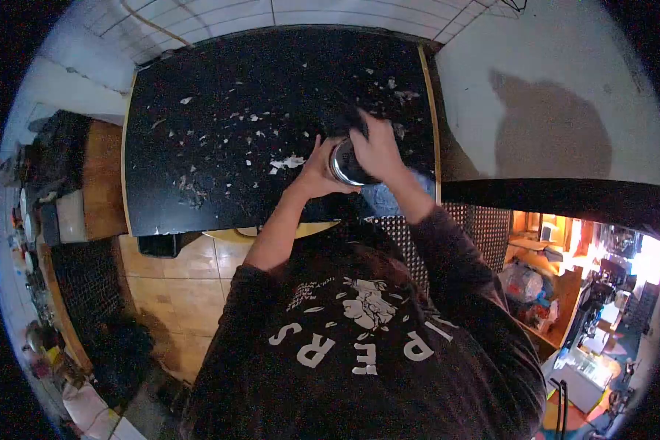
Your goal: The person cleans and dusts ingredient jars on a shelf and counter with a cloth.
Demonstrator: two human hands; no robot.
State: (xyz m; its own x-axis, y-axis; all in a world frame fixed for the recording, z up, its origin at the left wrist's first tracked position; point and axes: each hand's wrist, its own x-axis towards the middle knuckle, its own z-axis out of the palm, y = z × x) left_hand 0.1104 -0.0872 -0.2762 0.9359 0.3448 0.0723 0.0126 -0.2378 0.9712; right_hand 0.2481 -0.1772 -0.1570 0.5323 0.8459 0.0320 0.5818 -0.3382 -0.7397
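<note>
Two bare hands meet over a round can [342,163] with a shiny silver rim. The left hand [320,173] is partly open in a curve and has hold of the can's left side. Its thumb points up along the can, and its fingers go around the near side. The right hand [380,150] is bent over the right side of the can, with its fingers curled. I cannot tell if it has hold of the can or of something small, since the hand hides that part. The can is tilted, and its round end looks dark.

The can is over the near right part of a big black surface [220,95]. Lots of little pale bits [253,117] are spread over the surface. One bigger white scrap [292,162] lies just left of the left hand. A blue-gray patch [390,199] shows near the right wrist, but it is too blurry to name.

Both arms wear dark sleeves, and the dark shirt [367,345] has white letters and a white picture on it. Below the near edge of the surface are a yellow round-edged thing [231,236] and a black box [158,245]. The floor [172,293] has tan tiles. A big shadow [554,132] falls on the pale wall [462,88] at the right. Farther down on that side, a clear plastic bag [522,282] sits on a wooden shelf [557,330].
</note>
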